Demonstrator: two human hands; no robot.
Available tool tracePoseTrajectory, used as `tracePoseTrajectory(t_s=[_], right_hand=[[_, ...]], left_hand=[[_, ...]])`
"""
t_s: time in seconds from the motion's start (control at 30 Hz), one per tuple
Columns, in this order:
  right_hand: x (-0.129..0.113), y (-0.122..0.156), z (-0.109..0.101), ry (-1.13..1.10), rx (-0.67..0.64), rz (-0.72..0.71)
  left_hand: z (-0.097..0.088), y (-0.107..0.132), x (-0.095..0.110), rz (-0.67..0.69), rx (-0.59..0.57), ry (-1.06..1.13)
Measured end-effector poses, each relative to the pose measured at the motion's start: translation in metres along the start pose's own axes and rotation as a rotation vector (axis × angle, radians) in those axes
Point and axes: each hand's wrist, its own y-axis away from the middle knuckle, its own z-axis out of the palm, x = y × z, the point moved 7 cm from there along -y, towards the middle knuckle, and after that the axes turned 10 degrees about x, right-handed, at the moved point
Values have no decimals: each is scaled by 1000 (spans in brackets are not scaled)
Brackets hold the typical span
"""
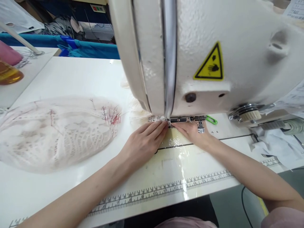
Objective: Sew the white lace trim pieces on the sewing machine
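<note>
My left hand (pixel 147 137) lies by the presser foot (pixel 169 123) of a white sewing machine (pixel 201 28), fingers stretched out flat and close together, fingertips at the foot. Pale lace fabric (pixel 139 110) lies beyond that hand and runs under the machine head. From the right, my right hand (pixel 196 133) reaches in behind a metal attachment with a spring screw (pixel 200 126). Its fingers come together to a point beside the foot; most are hidden, and what they pinch cannot be made out. A green clip (pixel 211 119) sits behind this hand.
A lace piece with red threads (pixel 57 133) shows at left on the white table (pixel 78 76). A printed ruler strip (pixel 152 193) follows the front edge. White scraps (pixel 277 145) lie at right. A bottle of amber liquid (pixel 9 74) and a pink object (pixel 9 53) stand far left.
</note>
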Motion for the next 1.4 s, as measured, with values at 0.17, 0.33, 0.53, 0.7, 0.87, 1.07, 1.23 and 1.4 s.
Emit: tracePoseTrajectory(t_s=[0.17, 0.33, 0.53, 0.7, 0.87, 1.07, 1.23, 1.4], right_hand=[[-20, 8, -3, 95, -16, -279], [-30, 11, -10, 129, -17, -363], [-29, 15, -10, 196, -5, -327], [-28, 16, -9, 222, 13, -319], [-35, 15, -13, 177, 65, -397], [-29, 15, -8, 220, 34, -347], [-26, 15, -6, 275, 44, -350], [-34, 12, -6, 256, -13, -366]], left_hand=[[3, 1, -6, -67, -12, 22], [5, -1, -11, -105, -47, 69], [6, 0, -12, -115, -56, 69], [4, -1, -11, -114, -50, 58], [4, -1, -12, -124, -57, 52], [8, -2, -14, -157, -90, 64], [9, -2, -15, -179, -117, 66], [12, 1, -16, -211, -156, 82]])
